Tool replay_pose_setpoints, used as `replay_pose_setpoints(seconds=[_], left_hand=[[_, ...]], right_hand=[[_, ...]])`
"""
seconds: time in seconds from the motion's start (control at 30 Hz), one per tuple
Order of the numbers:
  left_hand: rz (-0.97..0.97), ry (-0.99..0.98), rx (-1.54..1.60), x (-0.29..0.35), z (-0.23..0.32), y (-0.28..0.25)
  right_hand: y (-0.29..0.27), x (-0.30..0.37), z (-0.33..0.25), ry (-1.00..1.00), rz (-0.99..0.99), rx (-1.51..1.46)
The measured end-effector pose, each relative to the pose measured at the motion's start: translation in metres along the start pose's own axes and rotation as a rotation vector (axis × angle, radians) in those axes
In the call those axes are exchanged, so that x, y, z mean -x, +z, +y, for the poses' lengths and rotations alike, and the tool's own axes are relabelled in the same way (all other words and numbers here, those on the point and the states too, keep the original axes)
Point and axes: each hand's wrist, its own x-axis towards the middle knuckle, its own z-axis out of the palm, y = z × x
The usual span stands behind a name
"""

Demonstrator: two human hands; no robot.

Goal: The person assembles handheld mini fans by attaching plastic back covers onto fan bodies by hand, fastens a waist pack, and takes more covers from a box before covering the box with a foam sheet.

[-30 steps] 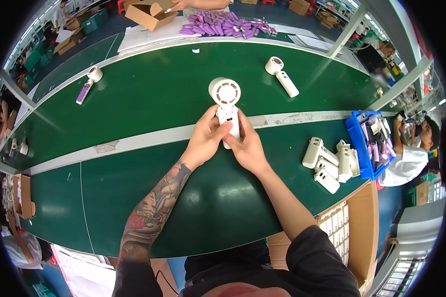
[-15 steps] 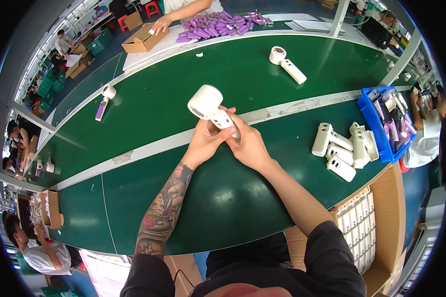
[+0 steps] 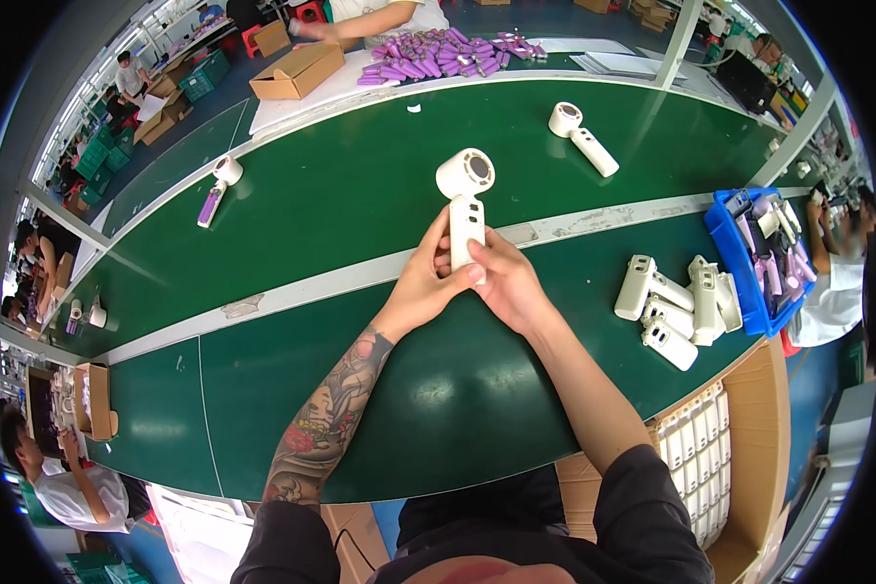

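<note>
In front of me, a white handheld fan (image 3: 467, 232) with a round head and a slim handle stands nearly upright between my hands. Closed round the left side of its handle is my left hand (image 3: 425, 287). On the handle's lower right side my right hand (image 3: 512, 289) grips with its thumb across the front, the other fingers partly hidden behind. The fan's head tips to the right, its ringed face showing. Nearest my right hand on the bench lies a pile of white handle shells (image 3: 669, 316).
A blue crate (image 3: 776, 318) of mixed parts sits at the right, above a cardboard box (image 3: 757, 457) of white shells. On the green conveyor (image 3: 360, 175) lie a white fan (image 3: 594, 153) and a fan with purple in its handle (image 3: 210, 206). Across it, a person works beside purple parts (image 3: 438, 54).
My hands have turned the fan upright, so its handle front and the head's ringed face show. They sit slightly further right in view. The person across has drawn a hand back from the carton.
</note>
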Motion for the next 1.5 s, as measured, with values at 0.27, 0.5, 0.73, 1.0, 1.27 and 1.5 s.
replay_pose_setpoints(seconds=[0.27, 0.5, 0.73, 1.0, 1.27, 1.5], left_hand=[[-0.015, 0.088, -0.196, 0.012, 0.011, 0.019], [-0.039, 0.124, -0.295, 0.012, 0.009, 0.008], [0.284, 0.136, -0.025, -0.006, -0.011, -0.018], [0.26, 0.064, -0.085, -0.009, -0.008, -0.007], [0.274, 0.074, -0.114, -0.005, -0.009, -0.008], [0.248, 0.092, -0.182, -0.002, -0.009, -0.012]], right_hand=[[-0.003, 0.0, 0.007, 0.032, -0.044, -0.085], [0.005, 0.0, 0.005, 0.011, 0.052, 0.006], [-0.014, 0.001, -0.018, 0.094, 0.076, -0.086], [-0.038, -0.01, -0.02, -0.148, 0.19, 0.095], [-0.065, 0.037, -0.142, 0.026, 0.24, 1.59], [-0.092, 0.083, -0.175, 0.389, -0.063, 2.246]])
